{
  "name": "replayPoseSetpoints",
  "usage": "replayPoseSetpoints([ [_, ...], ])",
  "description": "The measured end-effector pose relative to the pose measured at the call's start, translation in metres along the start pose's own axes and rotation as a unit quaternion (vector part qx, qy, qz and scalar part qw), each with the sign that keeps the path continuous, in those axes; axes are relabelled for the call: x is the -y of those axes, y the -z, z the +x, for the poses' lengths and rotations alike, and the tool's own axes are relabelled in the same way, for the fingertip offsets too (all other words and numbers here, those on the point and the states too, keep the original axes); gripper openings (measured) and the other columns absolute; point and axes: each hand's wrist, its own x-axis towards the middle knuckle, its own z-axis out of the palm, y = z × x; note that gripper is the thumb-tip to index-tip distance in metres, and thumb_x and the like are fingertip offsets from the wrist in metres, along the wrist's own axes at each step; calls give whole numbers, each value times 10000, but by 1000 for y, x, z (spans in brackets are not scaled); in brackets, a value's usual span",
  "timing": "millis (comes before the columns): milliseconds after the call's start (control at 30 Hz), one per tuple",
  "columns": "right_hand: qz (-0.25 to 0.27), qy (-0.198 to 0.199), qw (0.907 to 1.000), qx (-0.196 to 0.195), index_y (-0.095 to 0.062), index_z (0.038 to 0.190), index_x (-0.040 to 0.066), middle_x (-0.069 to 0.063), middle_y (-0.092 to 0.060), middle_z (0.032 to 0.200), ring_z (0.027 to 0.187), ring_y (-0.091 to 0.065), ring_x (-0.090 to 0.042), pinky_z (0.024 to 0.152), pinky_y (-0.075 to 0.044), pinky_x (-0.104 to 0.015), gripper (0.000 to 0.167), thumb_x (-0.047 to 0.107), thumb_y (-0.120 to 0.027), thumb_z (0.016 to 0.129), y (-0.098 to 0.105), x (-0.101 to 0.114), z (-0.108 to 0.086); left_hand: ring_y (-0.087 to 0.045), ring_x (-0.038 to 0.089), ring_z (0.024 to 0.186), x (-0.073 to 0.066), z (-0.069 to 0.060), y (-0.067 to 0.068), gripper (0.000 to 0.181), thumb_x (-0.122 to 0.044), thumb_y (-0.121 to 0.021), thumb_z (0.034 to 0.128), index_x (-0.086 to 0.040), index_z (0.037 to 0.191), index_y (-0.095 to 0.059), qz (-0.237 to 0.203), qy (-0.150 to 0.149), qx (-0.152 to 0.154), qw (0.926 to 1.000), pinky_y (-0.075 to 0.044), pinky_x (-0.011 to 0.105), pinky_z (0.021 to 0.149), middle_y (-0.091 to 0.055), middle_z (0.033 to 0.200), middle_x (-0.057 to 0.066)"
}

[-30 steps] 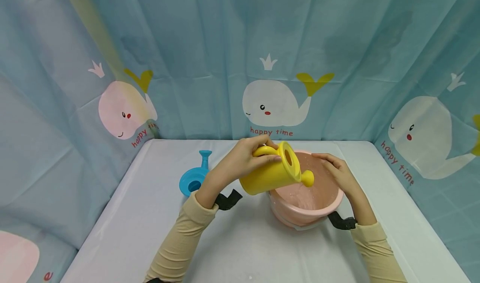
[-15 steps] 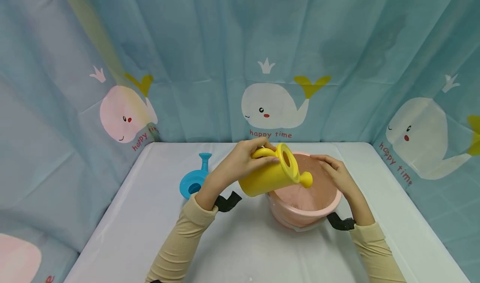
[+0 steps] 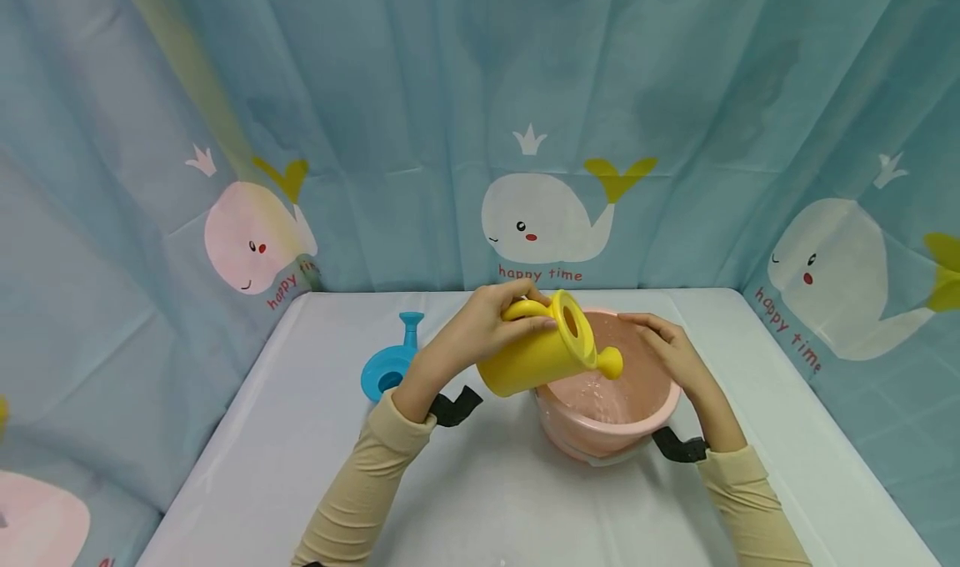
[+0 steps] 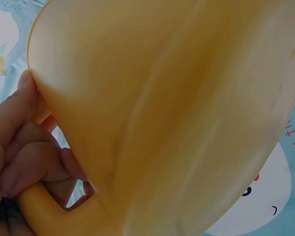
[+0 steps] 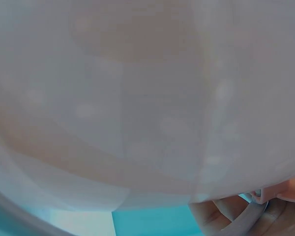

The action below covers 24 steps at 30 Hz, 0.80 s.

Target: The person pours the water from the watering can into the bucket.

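A yellow watering can (image 3: 528, 360) is tilted to the right over a pink basin (image 3: 600, 427), its round spout head above the basin's inside. My left hand (image 3: 491, 321) grips the can's handle; the left wrist view shows fingers curled round the handle beside the can's body (image 4: 162, 108). My right hand (image 3: 675, 354) rests on the basin's right rim, fingers reaching over the edge. Water with ripples shows in the basin. In the right wrist view the basin's side (image 5: 152, 123) fills most of the frame, with part of the hand (image 5: 221, 216) at the lower right.
A blue watering can (image 3: 388, 367) stands on the white table (image 3: 480, 500) behind my left forearm, partly hidden by it. A light blue curtain (image 3: 420, 92) printed with whales surrounds the table's back and sides.
The head view has shifted slightly, so the whole scene appears lower. Both hands keep their holds, and the yellow can stays tilted over the basin.
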Motion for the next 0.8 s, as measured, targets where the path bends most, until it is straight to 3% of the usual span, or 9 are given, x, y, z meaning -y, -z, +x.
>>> replayPoseSetpoints([
  [233,65,-28,10000,32,-513,1277,-11,-220,-498,1313,1151,-474,-49,852,-422,-93,354,185,-382,1012,0,3,-1,-544,112,749,0,1,-1,195,-328,-662,845,-172,949,-612,39,-5,-12,10000,-504,227,663,-612,881,-56],
  [567,201,40,9998,61,-502,1281,-33,-250,-499,1296,1071,-492,53,836,-442,-106,353,160,-384,1010,-1,1,-1,-541,119,743,2,1,-1,195,-337,-659,845,-180,952,-617,0,19,3,10000,-501,230,653,-600,860,-48],
  [800,53,-61,10000,56,-505,1286,-14,-223,-501,1310,1107,-494,-6,838,-438,-108,345,147,-372,1011,1,0,0,-539,122,735,1,2,0,190,-333,-655,851,-176,951,-616,-46,-47,19,10000,-498,233,649,-601,858,-44],
])
